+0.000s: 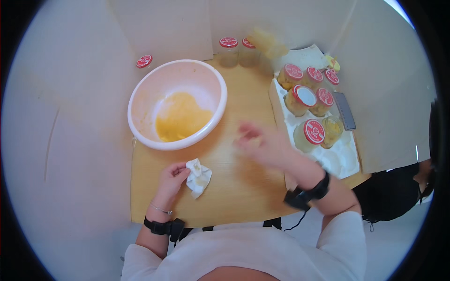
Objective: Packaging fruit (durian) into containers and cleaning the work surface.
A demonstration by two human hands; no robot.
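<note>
My left hand (177,177) pinches a crumpled, lightly stained white tissue (199,177) above the wooden table, below the basin. To its right, my right hand (258,142) is motion-blurred with its fingers partly curled; whether it holds anything cannot be told. A large pale pink plastic basin (222,121) contains yellow liquid (182,117). A blurred, yellowish, crumpled thing (268,43) appears near the back wall, apart from both hands. On the right, a white moulded tray (335,159) bears several glass jars, one of them a red-lidded jar (303,137) beside an open jar with yellow contents (331,130).
Two red-lidded glass jars (229,52) stand at the back, and another red lid (144,61) shows behind the basin. A grey oblong object (345,111) lies along the tray's right side. Pale panels (81,105) enclose the table. Someone in black clothing (388,195) is at far right.
</note>
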